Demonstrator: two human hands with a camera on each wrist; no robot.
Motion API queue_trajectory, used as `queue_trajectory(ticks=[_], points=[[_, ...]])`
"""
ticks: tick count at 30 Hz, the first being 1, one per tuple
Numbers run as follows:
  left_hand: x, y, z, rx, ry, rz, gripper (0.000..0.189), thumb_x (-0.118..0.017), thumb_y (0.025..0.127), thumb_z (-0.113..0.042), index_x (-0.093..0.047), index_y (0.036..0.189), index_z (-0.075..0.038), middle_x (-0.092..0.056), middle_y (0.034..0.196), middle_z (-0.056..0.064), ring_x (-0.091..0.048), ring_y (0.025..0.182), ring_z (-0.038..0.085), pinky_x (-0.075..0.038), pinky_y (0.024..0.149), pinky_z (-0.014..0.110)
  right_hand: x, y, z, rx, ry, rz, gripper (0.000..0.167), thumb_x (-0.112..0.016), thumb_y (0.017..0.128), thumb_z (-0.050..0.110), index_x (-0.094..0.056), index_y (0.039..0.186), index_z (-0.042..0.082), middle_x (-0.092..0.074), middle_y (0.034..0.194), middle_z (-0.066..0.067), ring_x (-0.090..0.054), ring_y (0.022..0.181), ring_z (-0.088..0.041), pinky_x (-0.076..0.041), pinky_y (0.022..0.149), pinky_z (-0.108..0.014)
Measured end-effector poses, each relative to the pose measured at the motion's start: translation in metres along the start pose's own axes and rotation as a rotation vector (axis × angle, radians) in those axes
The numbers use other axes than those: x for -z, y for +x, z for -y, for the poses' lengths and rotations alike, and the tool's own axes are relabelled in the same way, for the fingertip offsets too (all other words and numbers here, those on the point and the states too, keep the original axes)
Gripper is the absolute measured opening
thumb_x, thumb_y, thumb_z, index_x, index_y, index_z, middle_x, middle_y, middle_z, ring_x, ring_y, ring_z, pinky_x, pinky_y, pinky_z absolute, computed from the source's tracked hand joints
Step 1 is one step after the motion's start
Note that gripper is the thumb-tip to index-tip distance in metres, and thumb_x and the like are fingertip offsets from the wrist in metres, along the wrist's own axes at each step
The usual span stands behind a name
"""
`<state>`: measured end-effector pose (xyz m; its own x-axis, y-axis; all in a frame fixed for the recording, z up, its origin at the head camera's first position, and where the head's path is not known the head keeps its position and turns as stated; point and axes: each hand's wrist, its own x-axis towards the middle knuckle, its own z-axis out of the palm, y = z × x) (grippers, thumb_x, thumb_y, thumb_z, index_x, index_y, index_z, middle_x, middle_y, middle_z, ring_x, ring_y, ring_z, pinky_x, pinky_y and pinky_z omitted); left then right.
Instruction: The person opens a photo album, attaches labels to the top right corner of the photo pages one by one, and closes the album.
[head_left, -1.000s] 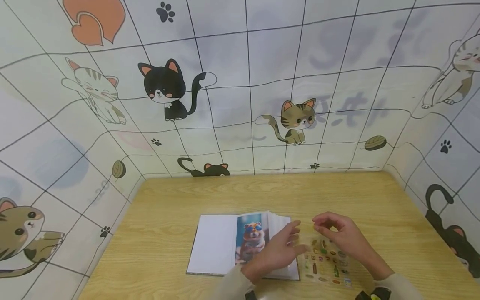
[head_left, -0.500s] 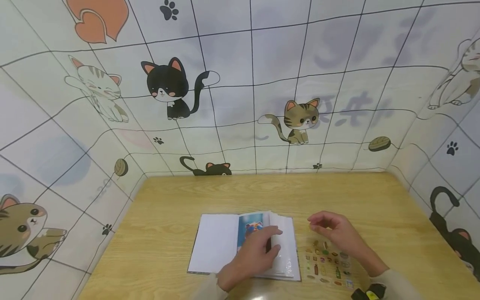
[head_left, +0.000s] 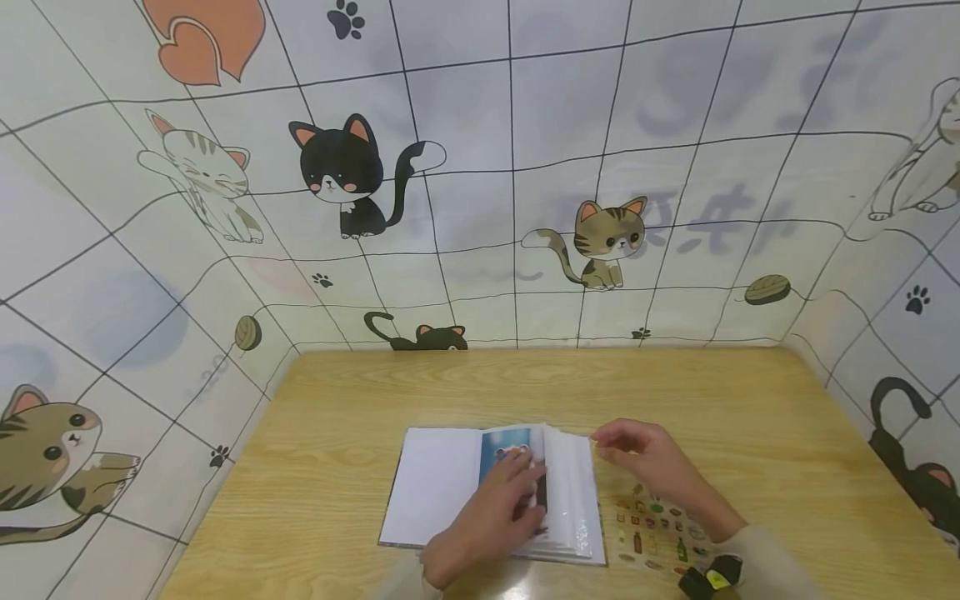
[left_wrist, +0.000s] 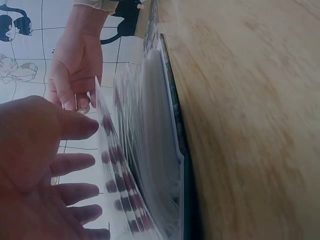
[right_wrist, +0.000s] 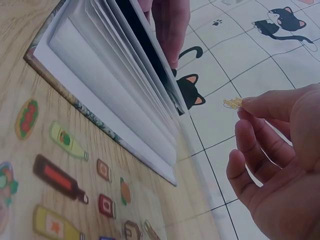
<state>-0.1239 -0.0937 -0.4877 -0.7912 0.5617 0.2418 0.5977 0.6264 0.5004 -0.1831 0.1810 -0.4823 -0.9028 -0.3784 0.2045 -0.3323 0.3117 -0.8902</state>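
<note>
A small yellow sticker [right_wrist: 233,103] was pinched between the thumb and forefinger of the right hand [head_left: 648,458], its other fingers loosely bent. It was held in the air near the upper right corner of the open album [head_left: 427,487], and no contact with a page was shown.

The left hand [head_left: 491,500] was laid out over the album with its fingers spread and nothing gripped. Much of the animal photo [head_left: 495,442] was covered by it in the head view. In the left wrist view its thumb tip was seen right by the edge of a raised page; whether the page was pressed or only neared could not be told.

The sticker sheet [head_left: 652,525], printed with bottles, jars and food, was left flat on the table [head_left: 330,450] just to the right of the album.

The step in hand was judged to be the bringing of a loose sticker to the album, with its placing not yet done. For the next move, a steadied page, a chosen spot and a flat lowering of the sticker seemed to be called for, lest it be creased or stuck to the fingertips.
</note>
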Motion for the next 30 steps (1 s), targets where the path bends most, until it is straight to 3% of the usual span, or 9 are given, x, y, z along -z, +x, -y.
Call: queue_trajectory(ticks=[6, 12, 20, 26, 30], points=[[-0.003, -0.002, 0.002, 0.004, 0.054, 0.085, 0.052, -0.055, 0.097, -0.027, -0.051, 0.143, -0.002, -0.042, 0.151, 0.025, -0.035, 0.142, 0.043, -0.031, 0.112, 0.059, -0.007, 0.007, 0.000, -0.016, 0.023, 0.036, 0.022, -0.070, 0.091, 0.014, -0.069, 0.109, 0.001, -0.069, 0.104, -0.018, -0.067, 0.088, -0.010, -0.056, 0.076, -0.025], [-0.005, -0.003, 0.000, 0.088, 0.103, 0.227, 0.056, -0.048, 0.102, -0.041, -0.044, 0.150, -0.012, -0.026, 0.160, 0.021, -0.022, 0.148, 0.040, -0.028, 0.113, 0.062, -0.015, 0.017, -0.001, -0.043, 0.036, 0.057, 0.025, -0.070, 0.091, 0.017, -0.068, 0.111, 0.002, -0.069, 0.108, -0.017, -0.067, 0.093, -0.011, -0.056, 0.082, -0.026], [-0.008, -0.004, -0.001, 0.100, 0.174, 0.290, 0.057, -0.042, 0.103, -0.044, -0.040, 0.153, -0.015, -0.023, 0.162, 0.018, -0.018, 0.150, 0.038, -0.025, 0.115, 0.061, -0.024, 0.029, -0.005, -0.057, 0.035, 0.059, 0.022, -0.070, 0.091, 0.012, -0.069, 0.111, 0.002, -0.070, 0.108, -0.017, -0.067, 0.094, -0.012, -0.055, 0.083, -0.024], [-0.011, -0.006, -0.005, 0.122, 0.262, 0.335, 0.057, -0.030, 0.106, -0.045, -0.031, 0.157, -0.018, -0.016, 0.165, 0.014, -0.011, 0.152, 0.033, -0.021, 0.118, 0.058, -0.030, 0.034, -0.005, -0.090, 0.007, 0.075, 0.024, -0.070, 0.092, 0.015, -0.069, 0.112, 0.003, -0.071, 0.101, -0.004, -0.067, 0.094, -0.013, -0.055, 0.083, -0.024], [-0.014, -0.007, -0.006, 0.112, 0.318, 0.341, 0.057, -0.027, 0.107, -0.044, -0.028, 0.158, -0.017, -0.013, 0.166, 0.013, -0.010, 0.152, 0.032, -0.020, 0.119, 0.056, -0.035, 0.039, -0.006, -0.087, 0.040, 0.090, 0.026, -0.070, 0.091, 0.014, -0.068, 0.113, 0.001, -0.072, 0.099, -0.005, -0.067, 0.092, -0.016, -0.055, 0.080, -0.025]])
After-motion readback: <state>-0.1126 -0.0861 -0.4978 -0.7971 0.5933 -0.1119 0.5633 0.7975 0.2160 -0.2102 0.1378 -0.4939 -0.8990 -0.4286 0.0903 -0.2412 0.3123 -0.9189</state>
